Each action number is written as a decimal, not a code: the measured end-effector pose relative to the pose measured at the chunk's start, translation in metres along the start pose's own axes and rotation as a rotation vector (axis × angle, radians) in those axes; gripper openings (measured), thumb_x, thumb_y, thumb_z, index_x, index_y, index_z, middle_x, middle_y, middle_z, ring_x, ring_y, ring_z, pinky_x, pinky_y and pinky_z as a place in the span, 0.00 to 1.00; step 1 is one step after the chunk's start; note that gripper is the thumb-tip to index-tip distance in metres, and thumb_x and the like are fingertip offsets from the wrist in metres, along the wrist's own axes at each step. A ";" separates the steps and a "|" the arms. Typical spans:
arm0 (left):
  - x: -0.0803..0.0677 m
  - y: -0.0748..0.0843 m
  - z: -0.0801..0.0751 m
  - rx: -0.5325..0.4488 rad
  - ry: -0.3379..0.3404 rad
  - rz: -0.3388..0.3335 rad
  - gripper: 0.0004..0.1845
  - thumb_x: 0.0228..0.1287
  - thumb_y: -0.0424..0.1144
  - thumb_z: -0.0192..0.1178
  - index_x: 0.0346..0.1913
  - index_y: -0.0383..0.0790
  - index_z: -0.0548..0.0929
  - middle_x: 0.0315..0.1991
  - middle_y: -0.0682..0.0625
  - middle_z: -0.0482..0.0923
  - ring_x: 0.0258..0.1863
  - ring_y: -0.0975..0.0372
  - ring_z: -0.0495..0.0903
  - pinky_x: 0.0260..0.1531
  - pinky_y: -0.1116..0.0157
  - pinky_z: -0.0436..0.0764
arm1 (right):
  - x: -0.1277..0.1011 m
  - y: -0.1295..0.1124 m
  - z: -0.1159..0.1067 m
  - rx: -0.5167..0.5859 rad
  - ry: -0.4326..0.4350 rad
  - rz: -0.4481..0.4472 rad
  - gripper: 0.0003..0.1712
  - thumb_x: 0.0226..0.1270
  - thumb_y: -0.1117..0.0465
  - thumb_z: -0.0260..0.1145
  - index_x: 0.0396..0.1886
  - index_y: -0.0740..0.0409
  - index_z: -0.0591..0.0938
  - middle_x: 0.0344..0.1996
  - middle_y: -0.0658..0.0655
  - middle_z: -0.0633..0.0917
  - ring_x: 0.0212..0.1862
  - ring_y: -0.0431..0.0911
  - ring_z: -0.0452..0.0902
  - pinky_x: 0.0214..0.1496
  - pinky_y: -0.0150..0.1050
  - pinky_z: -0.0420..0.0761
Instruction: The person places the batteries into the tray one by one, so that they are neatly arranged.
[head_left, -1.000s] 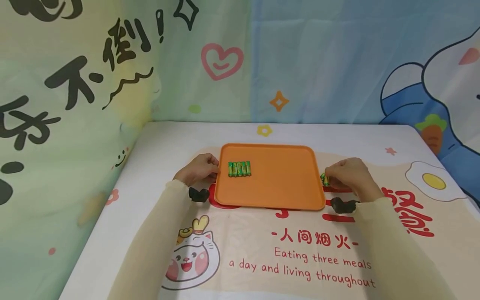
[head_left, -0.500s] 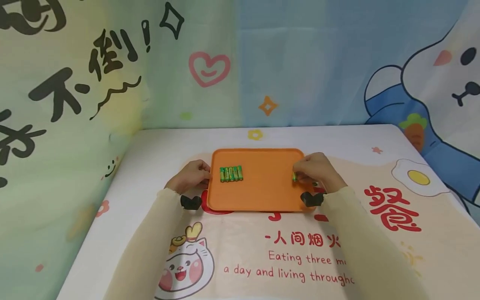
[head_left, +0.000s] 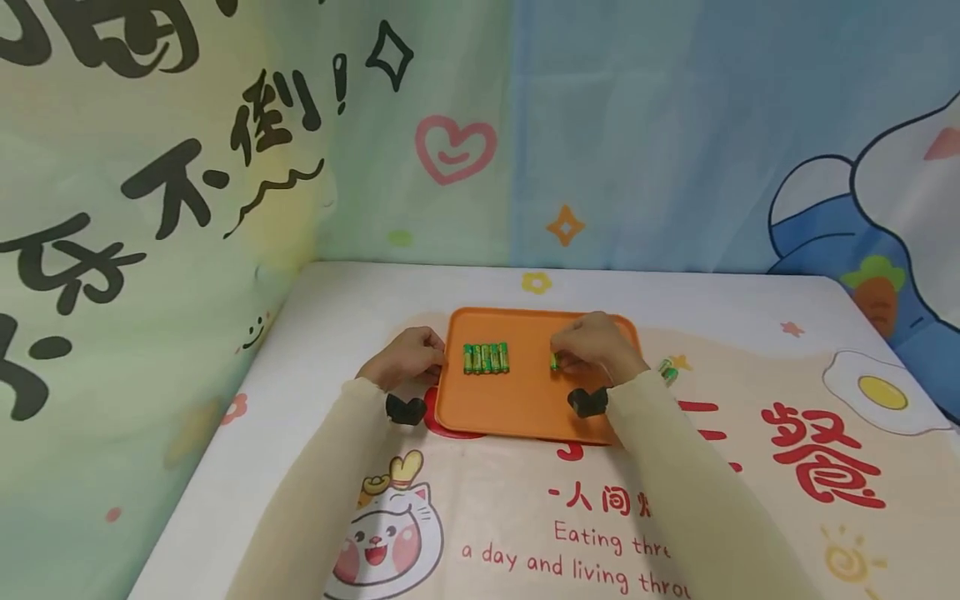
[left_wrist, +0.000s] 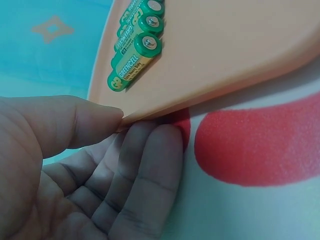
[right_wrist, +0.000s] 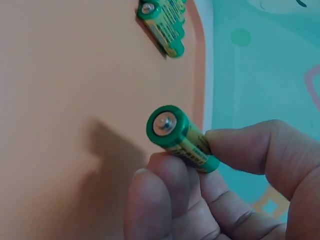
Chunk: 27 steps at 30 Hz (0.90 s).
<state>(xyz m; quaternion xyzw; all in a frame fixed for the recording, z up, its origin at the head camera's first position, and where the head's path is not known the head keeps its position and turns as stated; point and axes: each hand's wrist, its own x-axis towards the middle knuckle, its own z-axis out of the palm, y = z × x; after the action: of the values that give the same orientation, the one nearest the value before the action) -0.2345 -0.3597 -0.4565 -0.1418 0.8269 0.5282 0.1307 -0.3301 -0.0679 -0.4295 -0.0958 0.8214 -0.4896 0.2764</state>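
Head view first, starting at the left: my left hand [head_left: 402, 364] sits at the left edge of the orange tray [head_left: 525, 400], and on the left wrist view I see its thumb [left_wrist: 75, 125] on top of the tray's rim and the fingers [left_wrist: 145, 170] tucked under it, so that hand is pinching the tray's edge. Just inside that edge lies a row of green batteries [head_left: 486, 357], side by side and touching, flat on the tray; the left wrist view shows them close up with their metal ends toward the camera [left_wrist: 132, 57]. Moving right, my right hand [head_left: 592, 348] hovers over the middle-right part of the tray with a single green battery [head_left: 555, 361] pinched in it. On the right wrist view that battery [right_wrist: 181, 138] is gripped between thumb and curled fingers, its metal end facing the camera, held above the tray surface and apart from the row, which shows at the top of that picture. Further right, off the tray on the printed tablecloth [head_left: 750, 333], a few loose batteries [head_left: 666, 369] lie just beside the tray's right edge. At the far right the cloth carries a fried-egg print [head_left: 877, 392].
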 end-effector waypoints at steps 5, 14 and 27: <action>-0.001 0.004 -0.005 0.015 -0.011 0.003 0.05 0.71 0.30 0.58 0.44 0.32 0.75 0.40 0.41 0.80 0.35 0.57 0.84 0.41 0.63 0.88 | 0.011 -0.005 0.018 0.041 -0.024 -0.010 0.23 0.61 0.67 0.65 0.11 0.50 0.66 0.17 0.54 0.76 0.27 0.49 0.78 0.35 0.39 0.83; 0.004 0.014 -0.015 -0.006 -0.027 0.002 0.05 0.73 0.31 0.57 0.45 0.33 0.74 0.42 0.40 0.81 0.36 0.56 0.85 0.41 0.63 0.88 | 0.027 -0.020 0.029 0.028 -0.024 -0.029 0.22 0.61 0.68 0.63 0.11 0.50 0.67 0.17 0.54 0.79 0.26 0.50 0.80 0.36 0.40 0.85; 0.003 -0.005 -0.008 -0.015 -0.021 -0.010 0.04 0.71 0.30 0.58 0.44 0.32 0.75 0.39 0.42 0.81 0.33 0.58 0.84 0.42 0.62 0.88 | 0.036 -0.018 0.049 0.014 -0.066 -0.012 0.25 0.61 0.70 0.63 0.10 0.49 0.64 0.14 0.53 0.73 0.24 0.49 0.76 0.32 0.40 0.80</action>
<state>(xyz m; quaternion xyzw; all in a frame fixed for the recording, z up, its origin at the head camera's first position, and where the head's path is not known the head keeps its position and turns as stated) -0.2364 -0.3696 -0.4585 -0.1417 0.8207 0.5353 0.1409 -0.3346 -0.1291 -0.4454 -0.1152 0.8077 -0.4936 0.3011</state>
